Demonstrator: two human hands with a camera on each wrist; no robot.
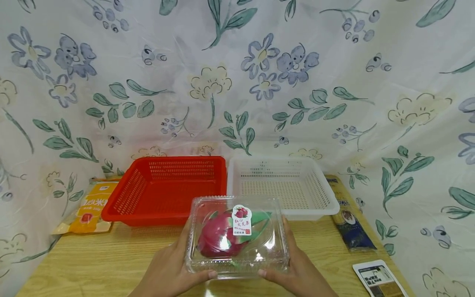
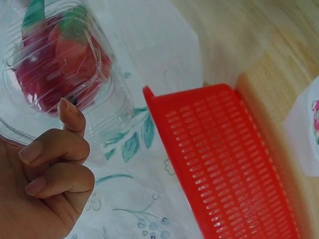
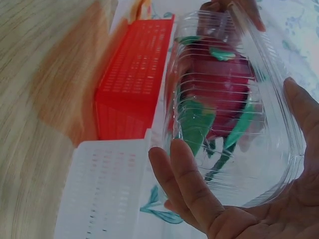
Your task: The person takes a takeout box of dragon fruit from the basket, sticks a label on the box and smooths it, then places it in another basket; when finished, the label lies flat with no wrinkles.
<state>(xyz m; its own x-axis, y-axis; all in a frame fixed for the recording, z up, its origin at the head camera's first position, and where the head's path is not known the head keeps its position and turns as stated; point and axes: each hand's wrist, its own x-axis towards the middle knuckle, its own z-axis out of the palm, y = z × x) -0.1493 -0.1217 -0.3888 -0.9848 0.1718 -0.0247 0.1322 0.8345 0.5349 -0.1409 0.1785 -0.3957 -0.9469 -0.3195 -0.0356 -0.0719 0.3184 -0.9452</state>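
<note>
Clamshell with a dragon fruit inside sits between both hands, low over the near edge of the table, just in front of the 2 baskets. Left hand wraps the left side, thumb on the front rim, fingers curled under. Right hand cups the right side the same way, fingers spread along the wall. Grip is firm on both sides, neither hand slack.

Handling: thin plastic flexes, so I'd squeeze lightly and support from below; keep it level so the fruit doesn't roll and the lid stays shut.

Room: red basket and white basket touch side by side straight ahead, both look empty. Their near rims are the edges to clear. Orange pack far left, dark pack and a card right, all well apart from the box.
</note>
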